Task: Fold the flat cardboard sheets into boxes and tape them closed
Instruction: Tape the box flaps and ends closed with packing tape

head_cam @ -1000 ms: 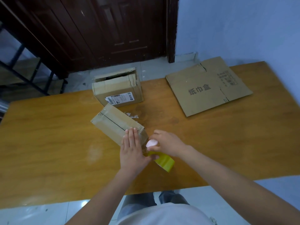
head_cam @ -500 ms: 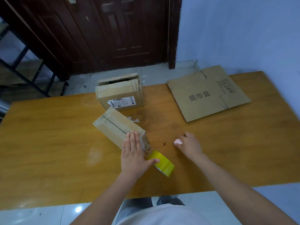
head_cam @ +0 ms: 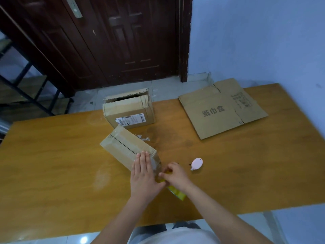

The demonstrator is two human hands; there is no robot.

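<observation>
A small folded cardboard box lies on the wooden table, with clear tape along its top seam. My left hand presses flat on the box's near end, fingers straight. My right hand pinches the tape at the box's near end, above the yellow tape roll, which it mostly hides. A flat cardboard sheet with printed characters lies at the back right. A small pink cutter lies on the table to the right of my hands.
An open cardboard box with a shipping label stands behind the small box. Scraps of tape lie between them. A dark wooden door and a blue wall are beyond the table's far edge.
My right hand set the pink cutter down on the table to the right and came back to the tape at the box's near end. My left hand stayed pressed on the box.
</observation>
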